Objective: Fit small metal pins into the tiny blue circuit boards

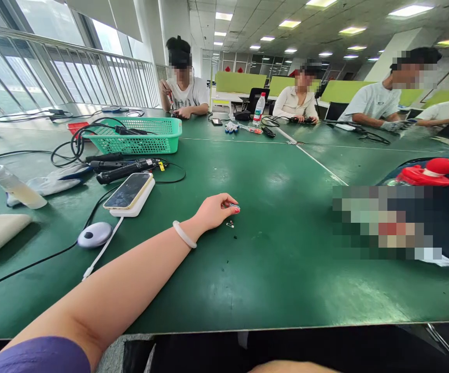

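Observation:
My left arm reaches out across the green table (pixel 271 259). My left hand (pixel 214 210) rests on the table top with its fingers curled in a pinch on a small blue and red part (pixel 235 207). A tiny metal piece (pixel 230 224) lies on the table just below the fingertips. A pale bangle (pixel 183 234) sits on my left wrist. Only a sliver of skin shows at the bottom edge, and my right hand is not visible.
A phone on a white power bank (pixel 129 194) and a grey puck (pixel 94 234) lie left of my arm. A green basket (pixel 139 134), black tools (pixel 125 170), cables and a plastic bottle (pixel 12 186) stand further left. Several people sit at the far side. A red-capped bottle (pixel 429 173) stands at right.

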{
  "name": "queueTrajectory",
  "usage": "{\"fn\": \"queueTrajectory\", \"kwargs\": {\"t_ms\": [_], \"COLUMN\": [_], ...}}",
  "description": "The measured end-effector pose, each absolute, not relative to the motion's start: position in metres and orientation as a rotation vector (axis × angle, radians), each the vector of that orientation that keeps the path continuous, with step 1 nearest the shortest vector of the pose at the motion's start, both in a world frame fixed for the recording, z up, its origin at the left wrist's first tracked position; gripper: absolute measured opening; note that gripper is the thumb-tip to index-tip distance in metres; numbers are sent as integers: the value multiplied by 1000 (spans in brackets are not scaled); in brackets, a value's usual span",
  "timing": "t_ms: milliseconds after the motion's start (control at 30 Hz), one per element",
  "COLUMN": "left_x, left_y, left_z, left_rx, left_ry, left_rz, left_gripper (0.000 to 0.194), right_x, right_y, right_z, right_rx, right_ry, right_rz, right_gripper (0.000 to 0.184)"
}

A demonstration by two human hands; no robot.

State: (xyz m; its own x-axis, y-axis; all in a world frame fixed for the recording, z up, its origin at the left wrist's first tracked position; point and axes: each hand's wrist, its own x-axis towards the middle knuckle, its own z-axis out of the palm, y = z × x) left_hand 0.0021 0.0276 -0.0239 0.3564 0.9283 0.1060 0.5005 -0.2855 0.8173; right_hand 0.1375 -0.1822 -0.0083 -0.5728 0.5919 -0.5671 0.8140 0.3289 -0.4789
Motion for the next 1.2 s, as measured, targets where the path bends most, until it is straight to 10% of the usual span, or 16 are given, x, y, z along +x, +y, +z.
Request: {"fn": "queueTrajectory", "kwargs": {"t_ms": [433, 1200], "left_x": [1, 3], "left_y": [42, 38], "left_z": [-35, -31], "left_rx": [1810, 1792], "left_ry": [1253, 1250], "left_rz": [932, 858], "left_gripper": [26, 28], "right_x": [180, 171], "right_y": [-7, 2], "right_z": [-9, -22], "right_rx": [1823, 1708], "right_ry": [2864, 2968], "right_rz": [-851, -693], "right_gripper": [13, 15]}}
